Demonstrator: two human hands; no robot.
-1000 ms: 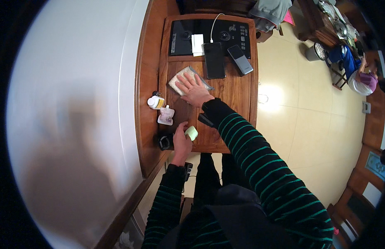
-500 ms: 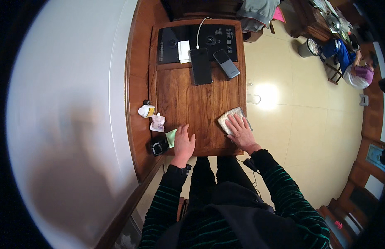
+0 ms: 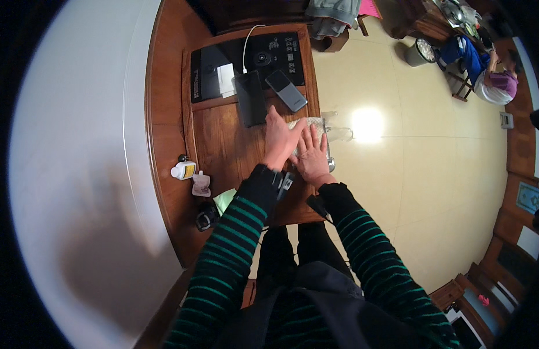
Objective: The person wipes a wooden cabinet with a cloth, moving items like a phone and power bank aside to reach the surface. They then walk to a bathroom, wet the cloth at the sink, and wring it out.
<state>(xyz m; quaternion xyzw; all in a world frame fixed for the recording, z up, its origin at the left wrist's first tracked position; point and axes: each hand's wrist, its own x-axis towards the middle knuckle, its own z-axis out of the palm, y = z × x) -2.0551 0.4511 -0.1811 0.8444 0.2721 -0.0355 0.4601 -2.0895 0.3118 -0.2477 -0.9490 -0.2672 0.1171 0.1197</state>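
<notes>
My right hand (image 3: 312, 156) lies flat with its fingers spread over a folded, whitish, bumpy-textured cloth (image 3: 317, 123) near the table's right edge. Most of the cloth is hidden under both hands. At its left side is my left hand (image 3: 280, 139), fingers stretched forward and thumb apart, almost touching the right hand's fingers. Just beyond the left fingertips lies a black smartphone (image 3: 250, 100) with a white cable (image 3: 245, 49). Beside it, a two-tone grey device (image 3: 287, 91) rests partly on the black cooktop panel (image 3: 206, 72).
Along the wooden table's (image 3: 220, 139) left side are a white bottle (image 3: 184, 170), a small pouch (image 3: 201, 185), a black object (image 3: 206, 216) and a green paper (image 3: 224, 201). A white paper (image 3: 226, 80) lies on the panel. Far right, a person (image 3: 496, 81) sits by a bucket (image 3: 420, 53).
My right hand has slid the cloth away from me along the table's right side. My left hand has moved forward and right to meet it. The view has shifted somewhat.
</notes>
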